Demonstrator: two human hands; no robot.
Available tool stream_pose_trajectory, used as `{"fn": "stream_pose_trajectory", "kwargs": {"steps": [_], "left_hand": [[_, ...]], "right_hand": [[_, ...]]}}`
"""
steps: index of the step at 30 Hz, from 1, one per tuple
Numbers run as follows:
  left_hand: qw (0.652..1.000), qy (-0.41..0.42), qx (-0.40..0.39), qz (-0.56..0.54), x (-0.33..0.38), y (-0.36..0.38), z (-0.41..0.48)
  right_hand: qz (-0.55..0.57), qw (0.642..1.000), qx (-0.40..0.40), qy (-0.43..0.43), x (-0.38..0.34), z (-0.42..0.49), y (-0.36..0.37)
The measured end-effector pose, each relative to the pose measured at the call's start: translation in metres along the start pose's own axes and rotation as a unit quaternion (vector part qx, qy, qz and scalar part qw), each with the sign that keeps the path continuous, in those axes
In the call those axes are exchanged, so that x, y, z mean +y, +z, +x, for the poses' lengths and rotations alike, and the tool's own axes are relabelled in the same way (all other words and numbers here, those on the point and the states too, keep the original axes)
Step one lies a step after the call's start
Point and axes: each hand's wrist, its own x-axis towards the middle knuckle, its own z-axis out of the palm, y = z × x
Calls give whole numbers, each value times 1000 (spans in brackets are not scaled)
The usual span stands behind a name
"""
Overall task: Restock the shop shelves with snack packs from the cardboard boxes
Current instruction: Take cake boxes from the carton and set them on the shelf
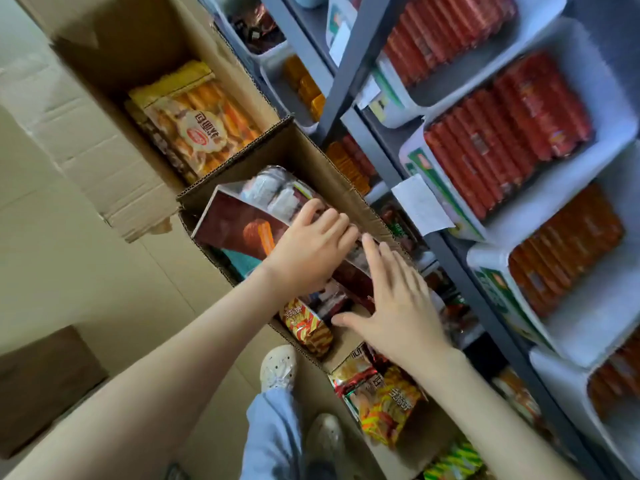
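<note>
Hands reach into an open cardboard box [325, 168] on the floor beside a grey metal shelf unit [349, 57] in a shop. The left hand [304, 251] lies on a large brown snack pack [239, 223], its fingers curled over the pack's upper edge and holding it tilted up out of the box. The right hand [394, 303] is spread wide, fingers straight, palm down over the packs at the box's near end; it grips nothing, though whether it touches them cannot be told. Just below it a red-and-yellow striped snack pack [308, 327] stands against the box's near wall.

A second cardboard box [138, 50] behind the first — flaps open — holds a stack of orange biscuit packs [201, 126]. A third box nearest the camera carries more mixed snack packs [384, 400] in red, yellow and green.

On the shelves to the right, white trays [568, 209] stand in rows, each filled with red sausage sticks [502, 147] or orange ones [568, 247], with paper labels hanging at their front edges. The person's white shoes [278, 367] and pale blue trouser leg [273, 438] show at the lower edge, on the beige floor — between the boxes and another brown carton [41, 382] at far left.
</note>
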Motion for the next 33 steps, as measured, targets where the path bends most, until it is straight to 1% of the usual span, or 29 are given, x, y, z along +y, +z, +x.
{"fn": "stream_pose_trajectory", "kwargs": {"steps": [2, 4, 5, 7, 10, 12, 15, 18, 20, 23, 25, 30, 33], "left_hand": [[999, -29, 20, -7, 9, -32, -4], [998, -49, 29, -4, 19, -66, -12], [998, -58, 32, -2, 24, -82, -17], [997, -77, 26, 4, 32, -112, -26], [996, -91, -9, 4, 47, -151, -39], [996, -92, -7, -11, 61, -176, -47], [997, -68, 28, -5, 92, -215, -58], [997, -39, 28, 60, 131, -255, -75], [993, -33, 65, 93, 158, -284, -84], [989, -21, 109, 102, 208, -337, -94], [984, 2, 139, 107, 243, -373, -101], [964, 42, 231, 128, 314, -461, -123], [939, 57, 300, 156, 343, -512, -135]], "right_hand": [[-61, 997, 53, 15, -13, -9, -14], [-64, 991, 108, 53, -17, -17, -29], [-55, 989, 122, 57, -20, -22, -39], [-49, 986, 155, 36, -24, -35, -59], [-35, 978, 204, -10, -26, -63, -86], [-31, 969, 242, -30, -23, -88, -104], [-53, 958, 281, -32, -14, -139, -130], [-60, 949, 309, -8, -1, -203, -151], [-72, 938, 338, 4, 8, -249, -168], [-82, 928, 363, 20, 17, -327, -192], [-93, 918, 385, 25, 21, -382, -205], [-118, 879, 462, 26, 24, -501, -245], [-133, 843, 520, 33, 18, -558, -270]]}}
